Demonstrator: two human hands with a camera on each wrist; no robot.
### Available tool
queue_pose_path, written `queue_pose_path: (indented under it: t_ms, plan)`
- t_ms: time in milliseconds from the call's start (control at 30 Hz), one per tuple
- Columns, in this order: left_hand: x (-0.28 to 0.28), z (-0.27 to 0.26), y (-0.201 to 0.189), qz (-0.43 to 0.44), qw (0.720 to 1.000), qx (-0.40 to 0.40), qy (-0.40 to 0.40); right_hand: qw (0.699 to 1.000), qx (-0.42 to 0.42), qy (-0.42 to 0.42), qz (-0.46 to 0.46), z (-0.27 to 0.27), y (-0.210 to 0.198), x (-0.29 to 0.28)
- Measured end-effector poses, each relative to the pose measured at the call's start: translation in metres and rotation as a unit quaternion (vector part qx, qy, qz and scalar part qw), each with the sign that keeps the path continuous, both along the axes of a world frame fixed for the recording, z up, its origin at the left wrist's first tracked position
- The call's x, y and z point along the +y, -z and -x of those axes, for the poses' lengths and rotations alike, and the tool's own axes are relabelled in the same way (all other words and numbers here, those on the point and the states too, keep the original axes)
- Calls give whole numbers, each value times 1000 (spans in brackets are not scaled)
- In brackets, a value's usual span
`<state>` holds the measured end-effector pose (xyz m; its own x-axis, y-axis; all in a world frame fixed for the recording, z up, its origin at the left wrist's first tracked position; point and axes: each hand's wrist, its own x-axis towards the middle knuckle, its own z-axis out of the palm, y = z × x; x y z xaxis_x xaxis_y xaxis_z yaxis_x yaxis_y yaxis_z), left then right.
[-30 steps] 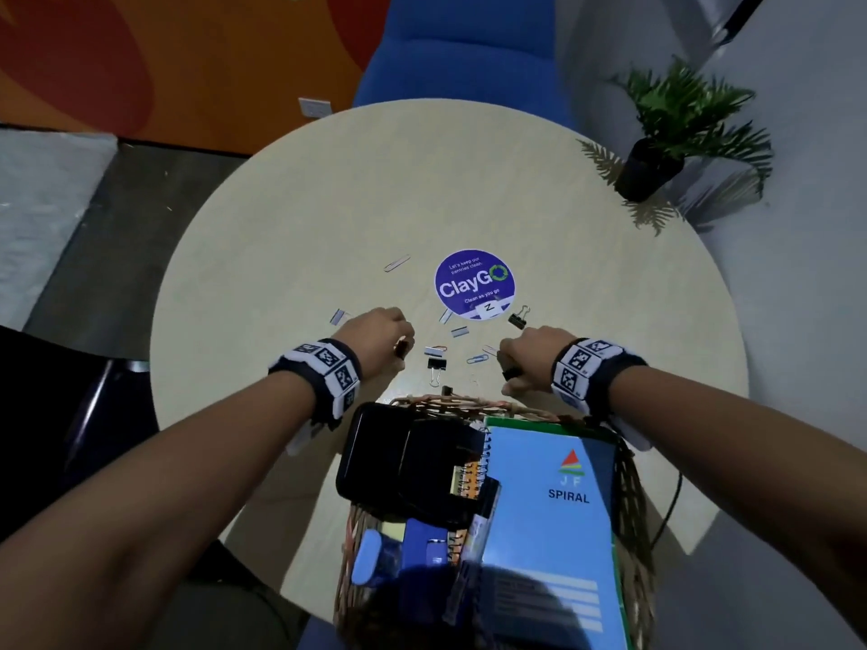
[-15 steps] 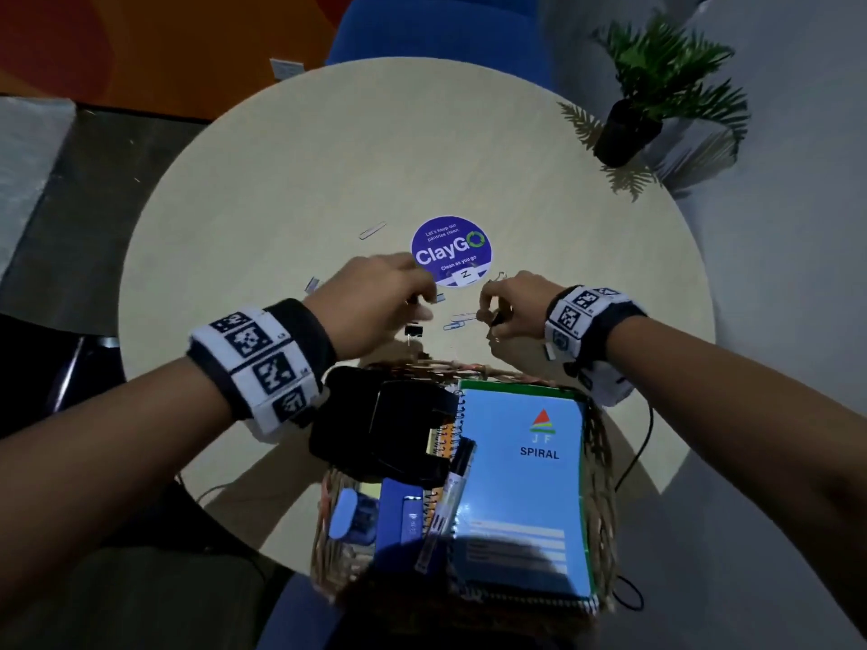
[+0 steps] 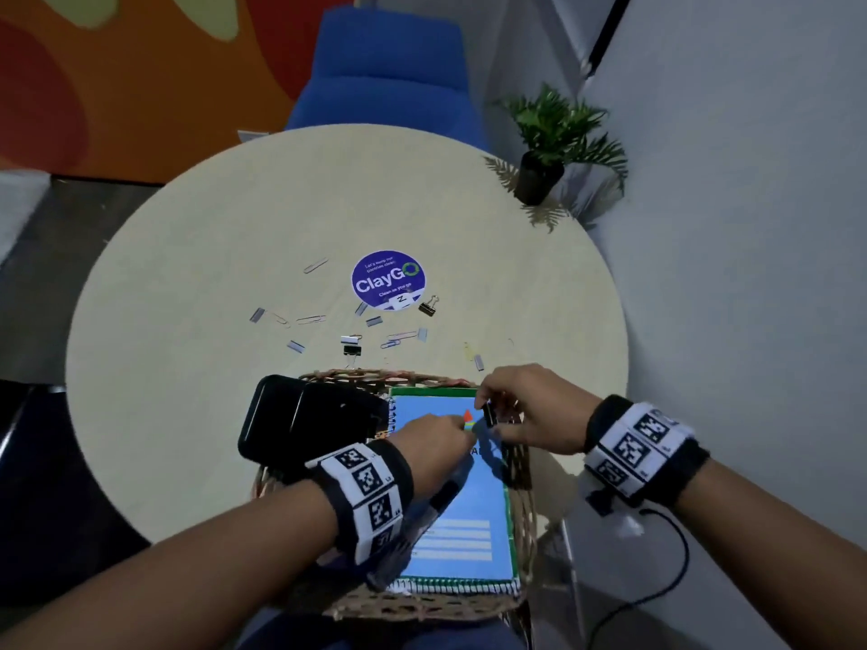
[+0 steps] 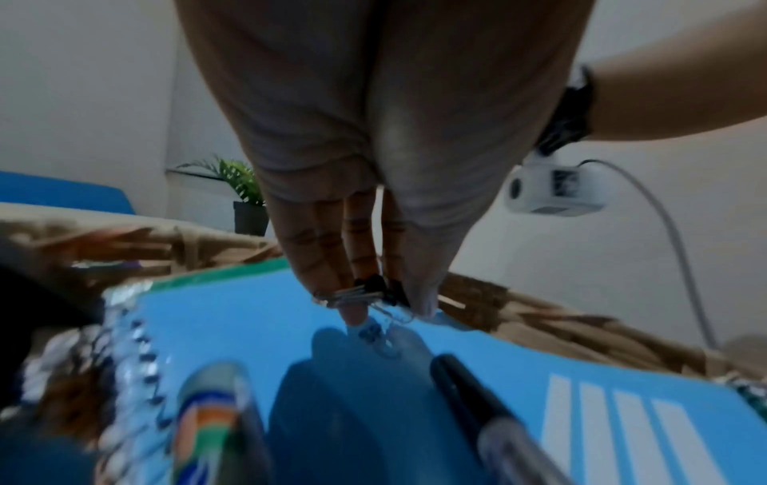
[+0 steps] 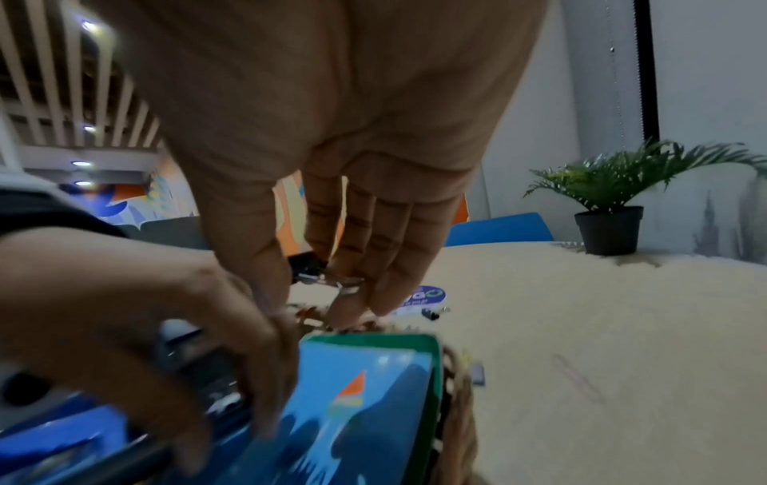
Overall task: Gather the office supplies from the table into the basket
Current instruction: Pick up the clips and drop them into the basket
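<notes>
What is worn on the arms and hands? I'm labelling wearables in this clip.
Both forearms are bare, with no sleeves or gloves. Each wrist carries a black band wrapped in white tiles printed with black square codes; the left band looks the same. Under the right wrist hangs a small white camera with a cable.

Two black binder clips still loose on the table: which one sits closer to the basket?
The binder clip just beyond the basket rim's far edge, among the scattered paper clips. The other binder clip lies farther out, beside the purple ClayGo sticker.
</notes>
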<state>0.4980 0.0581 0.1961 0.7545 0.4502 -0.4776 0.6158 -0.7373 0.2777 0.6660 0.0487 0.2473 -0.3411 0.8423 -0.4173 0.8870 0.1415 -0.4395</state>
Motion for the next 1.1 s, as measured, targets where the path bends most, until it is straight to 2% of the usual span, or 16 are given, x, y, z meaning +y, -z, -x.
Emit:
queue_pose_path:
  t_ms: [200, 400, 567, 700, 800, 867, 967, 1100]
  plan:
    - [-3, 10, 16, 19, 999, -18, -34, 999, -25, 1, 40, 7, 27, -39]
    - [7, 40, -5, 6, 992, -81, -99, 998, -57, -3, 11, 5, 33, -33]
    - [27, 100, -46, -60, 954, -174, -235, 997, -70, -25, 15, 14, 41, -28]
    - [31, 144, -65, -100, 910, -224, -336, 991, -120, -64, 7, 26, 51, -25]
    - [34, 173, -65, -103, 886, -228, -390, 987, -142, -81, 7, 27, 52, -18]
    - [44, 190, -64, -112, 881, -214, -406, 989, -135, -54, 11, 20, 41, -4]
    - [75, 195, -64, -134, 888, -198, -393, 991, -130, -7, -37, 8, 19, 38]
    - [133, 158, -45, -106, 954, -124, -253, 986, -151, -13, -69, 14, 22, 112]
